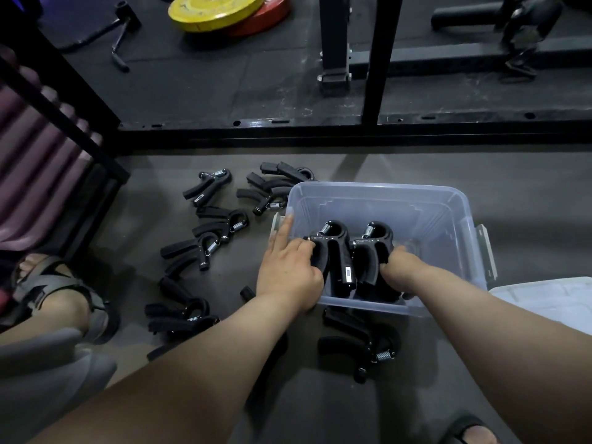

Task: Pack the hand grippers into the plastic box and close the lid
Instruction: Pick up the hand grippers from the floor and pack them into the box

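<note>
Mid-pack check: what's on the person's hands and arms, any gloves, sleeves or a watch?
Nothing worn. The left hand and right hand show no gloves or rings. The left forearm and right forearm are uncovered as far as visible: no sleeve, watch or band.

We are in a gym, looking down at its floor. A yellow weight plate [214,8] lies flat at the top of the view, overlapping a red weight plate [275,12]. Both rest on black rubber matting [192,88], scuffed with pale marks, which ends at a raised edge above a smoother grey floor [528,174]. Black steel uprights [333,43] of a rack stand on the matting, with a black padded roller [464,16] lying further right. A metal handle [120,43] lies near the plates. At the left, a slanted black frame [64,100] crosses ribbed purple padding [35,149]. Many black spring hand grippers [209,185] lie scattered on the grey floor.
</note>
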